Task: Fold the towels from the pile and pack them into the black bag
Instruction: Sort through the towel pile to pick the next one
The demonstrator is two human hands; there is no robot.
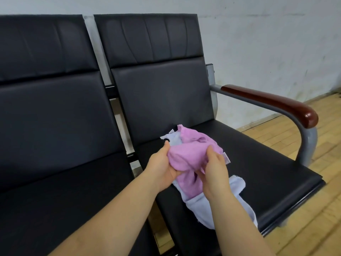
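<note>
A crumpled pink towel (188,154) is bunched above the right-hand black seat (267,163). My left hand (163,167) grips its left side, thumb on top. On the towel's right side my right hand (215,170) holds the cloth with curled fingers. Under the pink towel lies a pale lavender towel (201,206), spread over the seat toward its front edge, with a corner (170,137) poking out behind the pink one. No black bag is in view.
Two black padded chairs stand side by side against a white wall; the left seat (64,191) is bare. A grey metal armrest with a dark red wooden top (273,102) borders the right chair. Wooden floor (313,209) lies to the right.
</note>
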